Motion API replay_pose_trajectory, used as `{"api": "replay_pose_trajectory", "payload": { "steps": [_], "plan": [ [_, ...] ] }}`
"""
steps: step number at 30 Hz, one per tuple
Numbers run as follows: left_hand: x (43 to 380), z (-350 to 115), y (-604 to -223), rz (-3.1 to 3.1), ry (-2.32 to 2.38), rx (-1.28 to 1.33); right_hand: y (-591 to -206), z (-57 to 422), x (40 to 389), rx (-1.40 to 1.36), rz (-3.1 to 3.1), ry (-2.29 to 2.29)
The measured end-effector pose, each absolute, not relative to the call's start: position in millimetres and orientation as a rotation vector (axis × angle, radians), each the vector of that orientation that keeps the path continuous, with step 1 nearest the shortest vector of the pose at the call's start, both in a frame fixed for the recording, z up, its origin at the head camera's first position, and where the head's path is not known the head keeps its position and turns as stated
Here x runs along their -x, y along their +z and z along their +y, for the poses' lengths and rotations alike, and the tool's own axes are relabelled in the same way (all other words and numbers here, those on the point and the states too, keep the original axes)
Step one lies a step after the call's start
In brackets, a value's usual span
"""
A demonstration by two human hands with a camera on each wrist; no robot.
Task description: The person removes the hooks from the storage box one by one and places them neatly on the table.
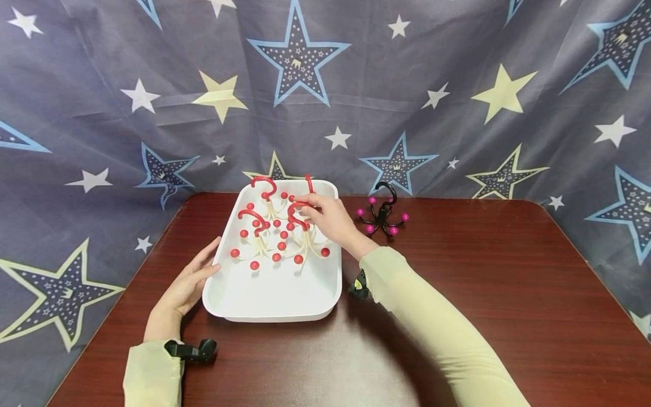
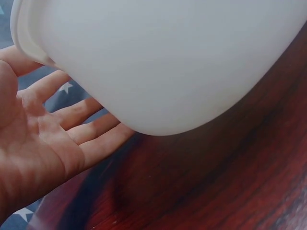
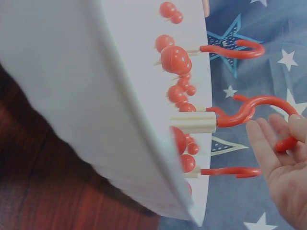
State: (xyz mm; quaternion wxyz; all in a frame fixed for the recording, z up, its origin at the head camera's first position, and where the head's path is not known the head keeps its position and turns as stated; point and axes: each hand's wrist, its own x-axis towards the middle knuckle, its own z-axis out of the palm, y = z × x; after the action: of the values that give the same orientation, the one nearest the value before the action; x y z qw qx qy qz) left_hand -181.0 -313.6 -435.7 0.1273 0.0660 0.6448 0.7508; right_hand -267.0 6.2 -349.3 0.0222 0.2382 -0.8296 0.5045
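Note:
Several cream hook racks with red hooks and red ball tips stand in a white tray (image 1: 269,297). My right hand (image 1: 333,221) reaches over the tray's right side and holds the red hook (image 3: 268,99) of the front-right rack between thumb and fingers. Beside it are a front-left rack (image 1: 260,244) and a back-left rack (image 1: 269,208); another red hook (image 1: 309,183) rises at the back right, its base hidden behind my hand. My left hand (image 1: 190,282) rests against the tray's left side, its fingers (image 2: 91,129) extended along the outer wall.
A black hook rack (image 1: 382,215) with magenta ball tips stands on the dark red-brown table (image 1: 473,271), right of the tray. Behind the table hangs a grey-blue curtain (image 1: 366,107) with stars. A black strap device (image 1: 190,350) sits on my left wrist.

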Motion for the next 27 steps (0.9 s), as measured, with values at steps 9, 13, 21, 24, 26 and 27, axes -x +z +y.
{"api": "replay_pose_trajectory", "payload": {
  "steps": [9, 13, 21, 24, 26, 27],
  "plan": [
    [180, -313, -435, 1.861, 2.195, -0.187, -317, 23, 254, -0.820, -2.422, 1.677],
    [181, -313, -435, 1.860, 2.190, -0.184, -296, 39, 242, -0.828, -2.364, 1.735],
    [181, -314, -436, 1.856, 2.192, -0.191, -278, 72, 240, -0.835, -2.231, 1.819],
    [181, -313, -436, 1.858, 2.194, -0.195, -273, 85, 242, -0.818, -2.207, 1.791],
    [181, -313, -436, 1.858, 2.193, -0.195, -270, 94, 242, -0.799, -2.194, 1.775],
    [181, -313, -435, 1.858, 2.193, -0.193, -269, 98, 243, -0.794, -2.187, 1.769]
  ]
}}
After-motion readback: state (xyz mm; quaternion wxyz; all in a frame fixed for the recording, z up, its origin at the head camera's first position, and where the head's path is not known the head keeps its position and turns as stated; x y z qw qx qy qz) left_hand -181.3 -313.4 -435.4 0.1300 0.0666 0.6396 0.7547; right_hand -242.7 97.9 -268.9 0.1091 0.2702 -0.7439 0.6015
